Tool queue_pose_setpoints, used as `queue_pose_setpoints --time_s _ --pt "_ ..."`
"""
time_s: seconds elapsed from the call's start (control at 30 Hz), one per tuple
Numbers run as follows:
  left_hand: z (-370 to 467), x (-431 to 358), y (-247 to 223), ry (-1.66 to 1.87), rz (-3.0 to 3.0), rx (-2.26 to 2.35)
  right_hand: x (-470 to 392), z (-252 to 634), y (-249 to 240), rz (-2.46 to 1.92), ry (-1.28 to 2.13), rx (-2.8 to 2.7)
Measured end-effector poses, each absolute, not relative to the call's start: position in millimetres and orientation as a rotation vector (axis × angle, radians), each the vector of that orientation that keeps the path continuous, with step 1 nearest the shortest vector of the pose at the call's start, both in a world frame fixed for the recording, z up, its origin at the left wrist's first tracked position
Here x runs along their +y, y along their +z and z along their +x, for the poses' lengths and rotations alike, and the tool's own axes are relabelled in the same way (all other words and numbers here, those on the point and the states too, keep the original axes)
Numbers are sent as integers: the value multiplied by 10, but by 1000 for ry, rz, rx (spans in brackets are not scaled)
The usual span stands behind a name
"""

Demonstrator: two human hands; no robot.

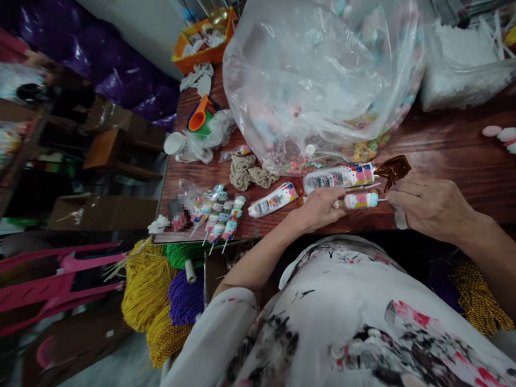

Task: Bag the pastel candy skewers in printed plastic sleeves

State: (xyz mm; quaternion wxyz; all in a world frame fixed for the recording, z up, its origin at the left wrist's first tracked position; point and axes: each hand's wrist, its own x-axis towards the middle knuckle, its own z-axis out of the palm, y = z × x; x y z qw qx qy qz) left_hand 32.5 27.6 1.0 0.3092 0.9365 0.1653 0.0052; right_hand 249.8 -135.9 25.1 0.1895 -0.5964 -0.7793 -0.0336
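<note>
A wrapped marshmallow skewer (360, 200) lies level between my hands, just above the table's front edge. My left hand (324, 208) is closed on its left end. At the other end, my right hand (427, 207) pinches around the thin white stick; its fingertips are partly hidden. A small pale scrap (400, 219) shows below the right fingers. Just beyond the hands lie a stack of printed clear wrappers (338, 177) and a bundle of shiny brown strips (397, 169). Another pile of printed wrappers (274, 200) rests to the left of my left hand.
A big clear bag of pastel sweets (306, 70) fills the table's back. Several finished skewers (223, 215) lie at left, near a beige cloth (250, 172), a white cup (175, 144) and an orange scoop (198, 118). A bag of white sticks (463, 70) stands back right.
</note>
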Motion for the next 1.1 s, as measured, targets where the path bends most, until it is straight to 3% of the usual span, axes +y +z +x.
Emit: queue_pose_setpoints --time_s 0.33,0.67,1.1 --pt "504 -3 -102 66 2689 491 -1290 2027 274 -1803 -95 -2187" --pt "524 147 74 114 1651 332 -1177 2390 359 -1674 154 -2037" --pt "615 -236 -131 509 1329 634 -980 2165 321 -1451 424 -1703"
